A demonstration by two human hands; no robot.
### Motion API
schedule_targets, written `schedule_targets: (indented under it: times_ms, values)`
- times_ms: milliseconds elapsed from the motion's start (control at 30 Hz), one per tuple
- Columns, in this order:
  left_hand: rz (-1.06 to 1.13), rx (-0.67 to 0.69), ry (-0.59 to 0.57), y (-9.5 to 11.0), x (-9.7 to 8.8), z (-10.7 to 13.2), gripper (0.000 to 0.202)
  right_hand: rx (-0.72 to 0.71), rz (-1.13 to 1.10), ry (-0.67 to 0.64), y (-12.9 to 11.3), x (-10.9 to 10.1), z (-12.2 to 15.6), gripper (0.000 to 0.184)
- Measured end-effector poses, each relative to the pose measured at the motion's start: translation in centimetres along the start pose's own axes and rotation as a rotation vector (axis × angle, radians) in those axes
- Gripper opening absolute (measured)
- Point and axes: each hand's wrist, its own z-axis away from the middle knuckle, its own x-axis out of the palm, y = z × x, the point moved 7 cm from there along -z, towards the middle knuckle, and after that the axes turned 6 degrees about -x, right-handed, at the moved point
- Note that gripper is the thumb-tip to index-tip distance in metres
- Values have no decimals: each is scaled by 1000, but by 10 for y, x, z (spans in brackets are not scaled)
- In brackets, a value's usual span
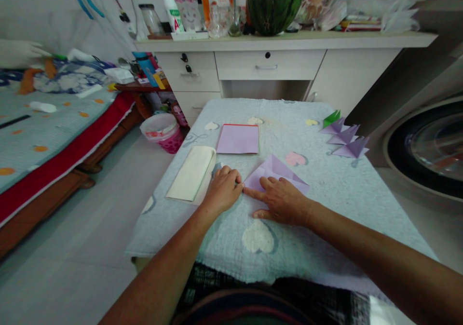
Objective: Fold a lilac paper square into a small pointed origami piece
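A folded lilac paper lies on the table's pale blue cloth. My right hand rests flat on its near edge, fingers stretched out and pointing left along the fold. My left hand sits at the paper's left tip with fingers curled, pressing or pinching that corner. A stack of lilac square sheets lies just beyond. A cream folded sheet lies left of my left hand.
Three folded lilac pieces and a green one sit at the cloth's right side. Beyond stands a cluttered desk with a watermelon half. A bed is left, a pink bucket on the floor, a washing machine right.
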Motion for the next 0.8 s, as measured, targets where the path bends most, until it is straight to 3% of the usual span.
schedule_targets:
  times_ms: [167,633,800]
  values:
    - [-30,1,7,0,3,0,4,13,-28,-79,1,1,1,70]
    - [-54,16,-8,1,5,0,7,54,-103,-56,-1,-12,22,61]
    - [-81,-27,49,4,5,1,16,73,-94,-33,-1,-11,23,59]
